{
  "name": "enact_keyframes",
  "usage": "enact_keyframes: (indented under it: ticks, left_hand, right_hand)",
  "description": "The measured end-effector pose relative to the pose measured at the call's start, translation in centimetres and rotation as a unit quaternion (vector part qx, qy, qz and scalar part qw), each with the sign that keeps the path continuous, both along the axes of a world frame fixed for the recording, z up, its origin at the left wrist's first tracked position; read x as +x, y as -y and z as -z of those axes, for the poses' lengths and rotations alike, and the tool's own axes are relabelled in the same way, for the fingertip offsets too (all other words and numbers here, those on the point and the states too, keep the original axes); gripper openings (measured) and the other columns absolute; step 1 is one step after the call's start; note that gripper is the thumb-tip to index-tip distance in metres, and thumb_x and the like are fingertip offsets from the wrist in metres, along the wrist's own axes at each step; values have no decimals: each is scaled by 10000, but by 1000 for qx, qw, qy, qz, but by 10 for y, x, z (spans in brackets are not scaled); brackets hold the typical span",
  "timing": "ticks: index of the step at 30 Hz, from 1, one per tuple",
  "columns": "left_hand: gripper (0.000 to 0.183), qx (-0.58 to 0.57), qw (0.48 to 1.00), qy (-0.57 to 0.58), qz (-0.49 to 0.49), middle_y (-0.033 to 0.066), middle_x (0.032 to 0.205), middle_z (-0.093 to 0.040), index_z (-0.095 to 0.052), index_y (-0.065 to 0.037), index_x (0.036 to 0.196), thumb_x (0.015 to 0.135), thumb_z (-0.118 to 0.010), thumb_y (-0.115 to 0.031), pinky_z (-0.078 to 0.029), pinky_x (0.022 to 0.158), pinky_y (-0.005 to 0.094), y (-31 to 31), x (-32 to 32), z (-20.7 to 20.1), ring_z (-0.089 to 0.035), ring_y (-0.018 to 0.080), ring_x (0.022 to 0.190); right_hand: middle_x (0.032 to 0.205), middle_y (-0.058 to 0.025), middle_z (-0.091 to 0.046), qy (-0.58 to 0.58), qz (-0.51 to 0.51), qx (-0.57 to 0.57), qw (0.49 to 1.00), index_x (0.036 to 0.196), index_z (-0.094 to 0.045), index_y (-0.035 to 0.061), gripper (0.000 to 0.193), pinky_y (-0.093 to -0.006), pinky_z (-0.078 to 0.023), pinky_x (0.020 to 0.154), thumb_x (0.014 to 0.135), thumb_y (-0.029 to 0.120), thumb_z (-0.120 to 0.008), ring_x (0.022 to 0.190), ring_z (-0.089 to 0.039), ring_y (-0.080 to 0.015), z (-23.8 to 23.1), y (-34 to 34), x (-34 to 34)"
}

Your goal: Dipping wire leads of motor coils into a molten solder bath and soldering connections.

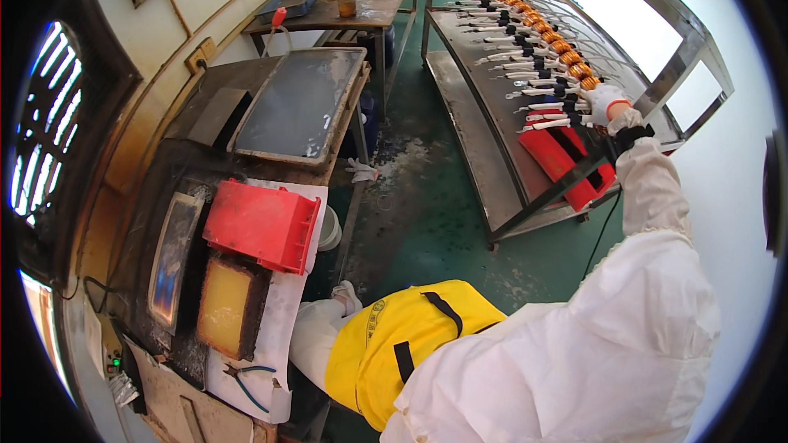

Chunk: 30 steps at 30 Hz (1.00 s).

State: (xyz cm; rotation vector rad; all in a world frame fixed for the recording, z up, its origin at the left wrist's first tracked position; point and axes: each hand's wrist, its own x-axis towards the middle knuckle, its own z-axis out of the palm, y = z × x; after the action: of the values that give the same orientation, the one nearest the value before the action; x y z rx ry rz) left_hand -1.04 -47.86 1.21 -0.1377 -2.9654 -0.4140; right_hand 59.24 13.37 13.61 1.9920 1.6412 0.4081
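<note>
- Upper right of the frame: the gloved right hand meets the near end of the copper coils; whether its grip closes cannot be told.
- Coils line the metal rack, leads leftward, probably for easy reach.
- The left hand is unseen.

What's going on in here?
A person reaches out with the white-gloved right hand to the near end of a row of orange coils with black and white leads, lying along a metal rack. Whether the fingers grip one is hard to tell. The left hand is out of view. Off to the left sit a red bin and pliers.
</note>
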Motion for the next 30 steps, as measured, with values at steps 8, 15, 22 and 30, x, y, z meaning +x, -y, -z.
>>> enact_keyframes:
  ticks: [8,15,22,30]
  left_hand:
    - [628,8,1000,-4,13,310,1225,-518,-443,55,1304,851,-651,-327,-407,952,430,-5,-4,-2,-530,423,1094]
    - [633,14,1000,3,15,313,1230,-512,-440,61,1303,848,-653,-323,-403,956,437,-3,0,-2,-525,432,1097]
    - [638,8,1000,-7,25,314,1226,-515,-444,59,1300,845,-653,-334,-405,951,446,-7,1,0,-525,441,1092]
    - [647,-18,1000,-20,15,290,1217,-532,-462,29,1299,846,-627,-403,-413,931,460,2,-8,5,-526,433,1085]
  right_hand:
    - [1051,-157,-612,-33,-33,89,995,1008,-618,116,209,-425,-500,813,828,179,-532,988,-611,-328,43,20,-5]
    - [1020,-154,-564,-156,-9,262,952,1075,-474,158,327,-469,-490,746,782,145,-616,925,-603,-365,62,37,8]
    - [1080,-174,-530,-149,-8,295,944,1124,-466,167,311,-486,-501,733,826,93,-519,937,-603,-375,69,24,15]
    - [1161,-188,-447,-96,41,298,949,1317,-363,213,514,-489,-500,767,839,49,-458,936,-605,-387,52,41,-7]
